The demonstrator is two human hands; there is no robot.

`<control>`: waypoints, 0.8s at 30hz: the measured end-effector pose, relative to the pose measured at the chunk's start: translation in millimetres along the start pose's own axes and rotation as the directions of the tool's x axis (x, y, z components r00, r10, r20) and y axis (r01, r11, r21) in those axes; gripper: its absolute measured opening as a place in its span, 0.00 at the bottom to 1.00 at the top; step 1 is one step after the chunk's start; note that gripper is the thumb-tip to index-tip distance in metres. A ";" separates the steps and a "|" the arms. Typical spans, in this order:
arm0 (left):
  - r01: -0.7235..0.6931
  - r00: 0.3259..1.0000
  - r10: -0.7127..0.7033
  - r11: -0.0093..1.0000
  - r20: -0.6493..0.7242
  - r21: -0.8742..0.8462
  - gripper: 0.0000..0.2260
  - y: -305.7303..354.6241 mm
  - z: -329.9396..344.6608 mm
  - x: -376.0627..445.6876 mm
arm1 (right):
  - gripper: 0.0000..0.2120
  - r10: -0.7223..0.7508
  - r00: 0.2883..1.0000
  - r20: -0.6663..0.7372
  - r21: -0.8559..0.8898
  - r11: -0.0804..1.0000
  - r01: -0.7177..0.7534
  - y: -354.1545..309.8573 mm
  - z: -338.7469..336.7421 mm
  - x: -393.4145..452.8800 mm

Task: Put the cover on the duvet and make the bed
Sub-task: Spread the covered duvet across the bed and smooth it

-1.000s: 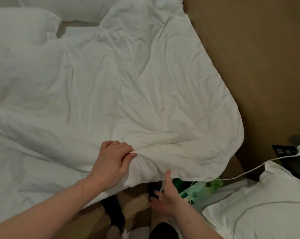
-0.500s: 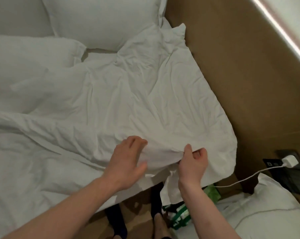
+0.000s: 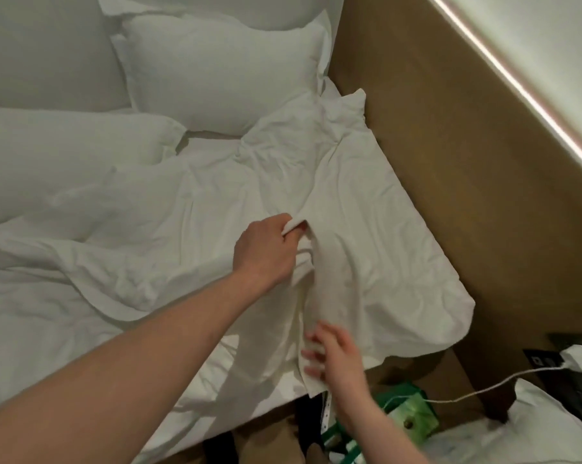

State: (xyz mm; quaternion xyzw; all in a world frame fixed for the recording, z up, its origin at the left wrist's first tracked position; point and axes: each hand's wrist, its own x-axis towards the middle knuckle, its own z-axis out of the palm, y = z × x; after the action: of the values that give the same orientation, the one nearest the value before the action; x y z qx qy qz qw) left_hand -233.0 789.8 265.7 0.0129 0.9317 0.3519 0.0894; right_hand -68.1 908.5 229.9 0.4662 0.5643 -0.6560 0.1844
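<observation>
A crumpled white duvet in its cover lies across the right side of the bed, its corner hanging over the near right edge. My left hand reaches over the middle of it and grips a bunched fold of the white fabric. Lower down, my right hand is blurred, fingers spread and straight, touching the hanging edge of the cover near the bed's front edge.
Two white pillows lean at the head of the bed, a third on the left. A brown wall panel runs along the right. Below are a green bag, a white charger and cable, and another white pillow.
My left hand went forward onto the duvet and took hold of a fold. My right hand let go of the edge it pinched and dropped lower, fingers spread. The view tilted up toward the pillows.
</observation>
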 end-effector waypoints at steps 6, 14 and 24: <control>0.033 0.999 -0.028 0.988 0.037 -0.151 0.21 29.1 7.4 17.9 | 0.50 0.478 0.868 0.130 0.553 0.692 -0.464 52.5 -42.7 56.3; 0.039 0.995 -0.025 0.989 0.100 -0.141 0.22 35.3 14.6 35.7 | 0.13 0.397 0.910 0.121 0.741 0.573 -0.349 -9.2 -37.3 131.6; -0.096 0.967 -0.070 0.793 0.246 0.602 0.19 -17.2 -6.6 116.2 | 0.09 -0.127 0.776 -0.618 0.306 0.870 0.386 -199.0 -73.4 166.2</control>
State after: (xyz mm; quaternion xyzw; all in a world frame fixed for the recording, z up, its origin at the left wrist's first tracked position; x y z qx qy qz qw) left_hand -347.7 782.6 240.9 0.0926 0.9756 0.0293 0.1972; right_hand -273.9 1081.4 212.0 0.5878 0.4994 -0.6065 -0.1932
